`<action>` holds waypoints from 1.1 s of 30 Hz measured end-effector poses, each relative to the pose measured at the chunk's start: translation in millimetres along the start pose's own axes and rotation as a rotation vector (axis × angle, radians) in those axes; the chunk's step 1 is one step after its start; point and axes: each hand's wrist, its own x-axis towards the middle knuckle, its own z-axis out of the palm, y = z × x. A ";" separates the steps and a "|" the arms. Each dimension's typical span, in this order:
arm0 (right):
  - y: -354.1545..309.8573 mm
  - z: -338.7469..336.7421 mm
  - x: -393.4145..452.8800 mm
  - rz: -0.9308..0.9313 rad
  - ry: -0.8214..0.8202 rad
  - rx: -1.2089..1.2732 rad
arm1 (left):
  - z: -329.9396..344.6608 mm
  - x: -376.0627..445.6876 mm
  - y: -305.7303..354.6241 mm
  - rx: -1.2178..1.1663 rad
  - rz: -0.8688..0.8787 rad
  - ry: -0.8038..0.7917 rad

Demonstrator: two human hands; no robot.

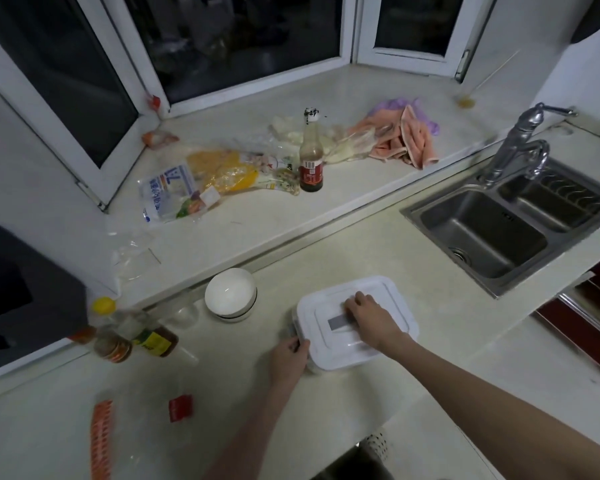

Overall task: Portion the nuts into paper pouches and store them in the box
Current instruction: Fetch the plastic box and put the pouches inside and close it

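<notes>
A white plastic storage box (329,355) with its white lid (385,292) on stands on the pale counter, in front of me. My right hand (371,317) lies on top of the lid, fingers bent down onto it near a grey label (336,322). My left hand (288,358) grips the box's left side, where a grey clasp (293,332) shows. What is inside the box is hidden. No nuts or paper pouches are visible.
A white bowl (231,296) stands left of the box. Sauce bottles (132,337) crowd the left, a steel double sink (510,223) with tap sits at right. On the window ledge are food bags (201,178), a dark bottle (310,161) and cloths (402,136). A red packet (180,407) lies near me.
</notes>
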 end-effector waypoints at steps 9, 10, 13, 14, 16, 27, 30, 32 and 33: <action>5.4 -0.6 -24.0 0.021 -0.044 0.254 | 2.5 -6.8 0.6 0.147 0.137 0.068; 7.9 -1.0 -28.8 0.045 -0.036 0.275 | 2.2 -7.1 0.8 0.133 0.128 0.067; 21.2 -0.4 -44.9 0.216 0.058 0.246 | 1.2 -6.3 0.1 0.081 0.091 0.051; 26.3 0.3 -50.0 0.283 0.095 0.216 | 0.6 -6.7 0.9 0.061 0.066 0.052; 36.6 1.4 -57.4 0.393 0.111 0.190 | -0.2 -6.9 1.6 0.018 0.021 0.055; 52.7 -4.7 -51.3 0.387 -0.042 0.229 | -2.3 -2.4 1.8 0.053 -0.065 0.065; 58.4 -4.8 -48.9 0.378 -0.043 0.195 | -0.1 -6.6 5.1 0.057 -0.069 0.097; 63.3 -4.5 -46.5 0.372 -0.054 0.172 | 3.2 -9.3 6.4 0.075 -0.032 0.127; 65.7 -5.4 -44.6 0.372 -0.057 0.177 | 4.8 -9.5 7.1 0.087 -0.019 0.129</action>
